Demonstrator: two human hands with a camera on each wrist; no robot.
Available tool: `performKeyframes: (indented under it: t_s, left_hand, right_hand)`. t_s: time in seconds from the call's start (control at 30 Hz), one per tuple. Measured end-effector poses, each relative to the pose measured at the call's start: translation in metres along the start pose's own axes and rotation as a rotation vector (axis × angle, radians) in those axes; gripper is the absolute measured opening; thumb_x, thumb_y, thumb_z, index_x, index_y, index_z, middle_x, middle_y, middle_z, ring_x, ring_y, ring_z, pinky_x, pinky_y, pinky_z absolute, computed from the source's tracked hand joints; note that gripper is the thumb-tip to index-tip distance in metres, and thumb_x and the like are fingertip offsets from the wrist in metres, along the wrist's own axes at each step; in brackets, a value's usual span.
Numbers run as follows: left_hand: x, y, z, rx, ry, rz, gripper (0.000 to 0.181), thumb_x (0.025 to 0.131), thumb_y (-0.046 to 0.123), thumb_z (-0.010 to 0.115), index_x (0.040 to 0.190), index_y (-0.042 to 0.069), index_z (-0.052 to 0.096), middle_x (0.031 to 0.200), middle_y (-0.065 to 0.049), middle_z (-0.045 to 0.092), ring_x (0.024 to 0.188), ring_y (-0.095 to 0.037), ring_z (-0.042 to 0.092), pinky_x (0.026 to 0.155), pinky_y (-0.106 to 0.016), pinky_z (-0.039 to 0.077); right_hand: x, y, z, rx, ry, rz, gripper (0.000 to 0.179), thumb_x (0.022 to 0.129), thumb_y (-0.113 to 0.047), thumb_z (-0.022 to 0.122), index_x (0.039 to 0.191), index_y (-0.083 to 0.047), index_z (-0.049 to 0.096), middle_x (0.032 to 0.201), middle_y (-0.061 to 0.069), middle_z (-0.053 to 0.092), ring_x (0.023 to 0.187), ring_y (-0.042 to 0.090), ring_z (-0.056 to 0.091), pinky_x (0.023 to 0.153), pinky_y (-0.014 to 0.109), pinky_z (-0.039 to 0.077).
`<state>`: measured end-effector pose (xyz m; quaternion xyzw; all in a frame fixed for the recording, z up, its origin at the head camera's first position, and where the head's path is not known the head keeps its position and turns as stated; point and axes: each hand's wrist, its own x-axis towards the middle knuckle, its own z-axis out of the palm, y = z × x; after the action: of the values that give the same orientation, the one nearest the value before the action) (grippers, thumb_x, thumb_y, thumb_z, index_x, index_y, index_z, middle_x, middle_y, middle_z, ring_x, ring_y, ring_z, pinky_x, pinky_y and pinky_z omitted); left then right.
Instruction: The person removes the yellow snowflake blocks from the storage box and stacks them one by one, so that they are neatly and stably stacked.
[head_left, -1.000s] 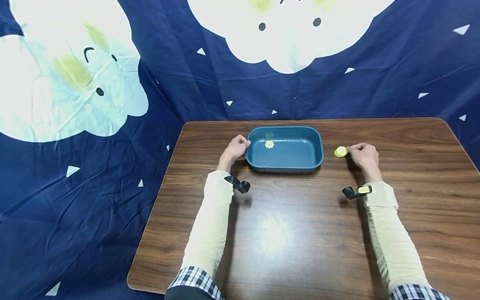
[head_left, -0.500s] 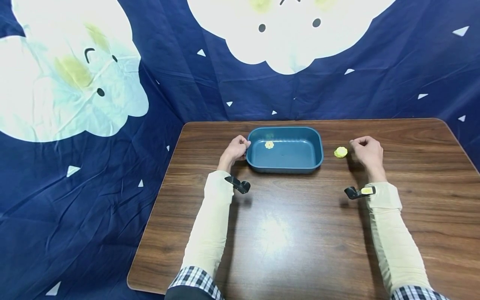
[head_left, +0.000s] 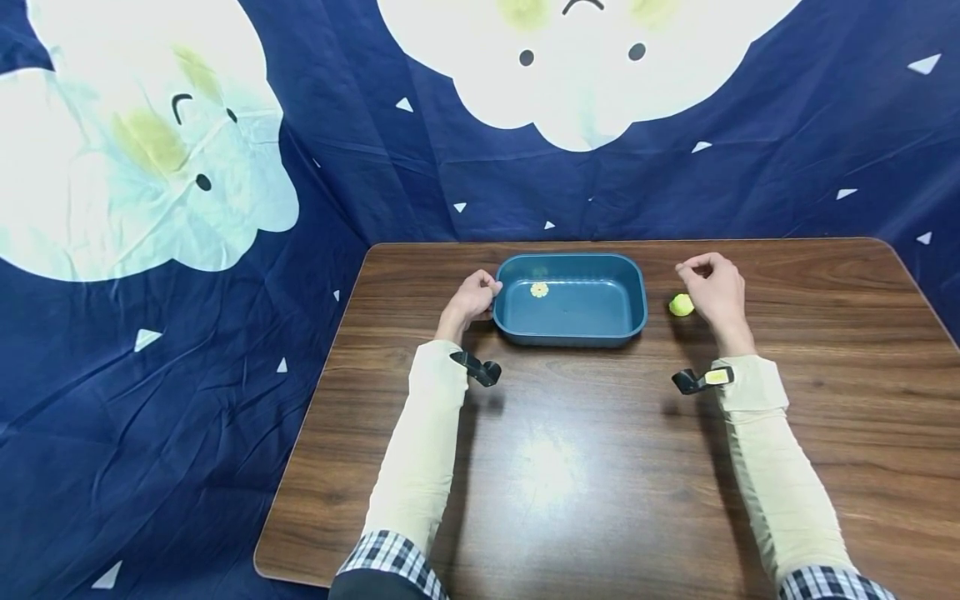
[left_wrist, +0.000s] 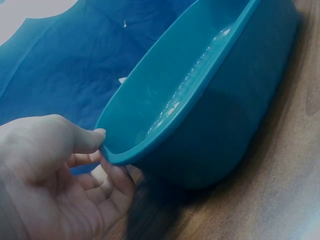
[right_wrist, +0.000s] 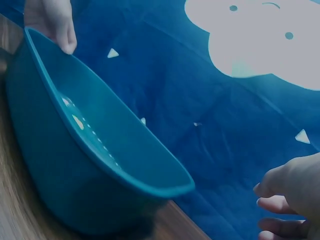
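A blue-green rectangular tub stands near the far edge of the table. On its inside floor, toward the left, lies a small pale-yellow flower-shaped thing. My left hand pinches the tub's left rim, thumb on top and fingers beneath. A small yellow-green lump sits on the table just right of the tub; its kind cannot be told. Over and slightly behind that lump hovers my right hand, fingers loosely bent. In the right wrist view no object shows between the right fingers.
The brown wood-grain table has rounded corners. Behind it and on the left hang dark blue cloths with white clouds and triangles. Both wrists wear black camera mounts.
My right hand has come off the yellow-green lump, drawn slightly right, then moved up and back left above it. The left hand and the tub have stayed put.
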<state>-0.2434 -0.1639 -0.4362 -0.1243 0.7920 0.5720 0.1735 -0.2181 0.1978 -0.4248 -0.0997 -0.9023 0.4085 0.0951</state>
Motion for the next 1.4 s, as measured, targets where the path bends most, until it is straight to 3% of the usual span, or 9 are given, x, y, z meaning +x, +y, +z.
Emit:
performKeyframes:
  t_s: [0.33,0.67,0.97,1.17,1.4]
  left_hand:
    - [-0.002,0.002,0.001,0.009,0.000,-0.004,0.019,0.101,0.018,0.048,0.084,0.012,0.040,0.078,-0.005,0.040,0.064,-0.014,0.043,0.057,-0.024,0.044]
    - [0.001,0.000,0.000,-0.003,-0.002,-0.005,0.019,0.100,0.017,0.048,0.084,0.012,0.040,0.076,-0.005,0.040,0.064,-0.015,0.042,0.060,-0.027,0.044]
    - [0.002,-0.001,-0.001,-0.005,-0.004,-0.001,0.019,0.100,0.018,0.049,0.084,0.012,0.041,0.078,-0.005,0.041,0.064,-0.014,0.043,0.056,-0.024,0.044]
    - [0.003,-0.003,-0.002,-0.009,-0.012,-0.001,0.019,0.100,0.018,0.049,0.084,0.012,0.041,0.080,-0.005,0.041,0.064,-0.015,0.043,0.056,-0.024,0.044]
    - [0.004,-0.004,-0.002,0.003,-0.013,-0.001,0.018,0.101,0.018,0.048,0.085,0.012,0.041,0.081,-0.005,0.041,0.065,-0.015,0.043,0.056,-0.024,0.043]
  right_hand:
    - [0.001,-0.026,0.026,0.051,-0.017,-0.077,0.028,0.091,-0.026,0.059,0.107,-0.002,0.063,0.098,0.015,0.058,0.087,0.022,0.050,0.076,0.030,0.037]
    - [0.005,-0.040,0.063,0.107,-0.046,-0.155,0.025,0.090,-0.021,0.063,0.105,-0.001,0.063,0.100,0.017,0.060,0.090,0.026,0.054,0.080,0.034,0.039]
    - [-0.001,-0.055,0.093,0.099,-0.132,-0.163,0.025,0.090,-0.021,0.063,0.106,-0.003,0.062,0.102,0.016,0.056,0.092,0.028,0.053,0.081,0.039,0.040]
    - [-0.004,-0.061,0.113,0.065,-0.226,-0.127,0.025,0.092,-0.024,0.062,0.108,-0.006,0.060,0.105,0.014,0.053,0.093,0.027,0.050,0.081,0.041,0.040]
    - [-0.003,-0.066,0.131,0.032,-0.280,-0.154,0.025,0.091,-0.023,0.063,0.107,-0.005,0.060,0.104,0.016,0.053,0.093,0.029,0.048,0.083,0.043,0.040]
